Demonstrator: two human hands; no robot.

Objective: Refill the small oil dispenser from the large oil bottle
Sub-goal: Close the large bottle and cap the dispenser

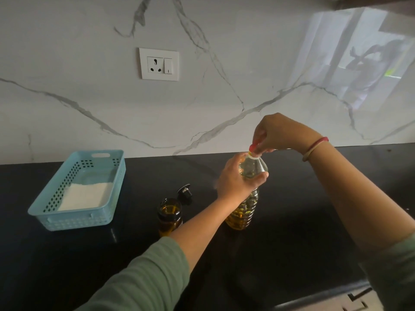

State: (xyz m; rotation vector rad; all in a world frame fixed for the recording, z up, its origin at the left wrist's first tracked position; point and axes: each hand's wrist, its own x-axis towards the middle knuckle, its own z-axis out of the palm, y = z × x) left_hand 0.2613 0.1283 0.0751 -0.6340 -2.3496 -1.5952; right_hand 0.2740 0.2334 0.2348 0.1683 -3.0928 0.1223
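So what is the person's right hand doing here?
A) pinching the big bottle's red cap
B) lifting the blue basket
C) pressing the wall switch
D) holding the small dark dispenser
A: the right hand pinches the red cap on top of the large oil bottle, while the left hand grips its shoulder.

You will find no readable word, brand or number anywhere in this view. The one sign is a short dark stroke on the rocker of the white wall switch [168,66], left of centre in the upper half of the frame, just beside the socket [155,64]. The large oil bottle [243,212], lower centre, shows you no legible label.
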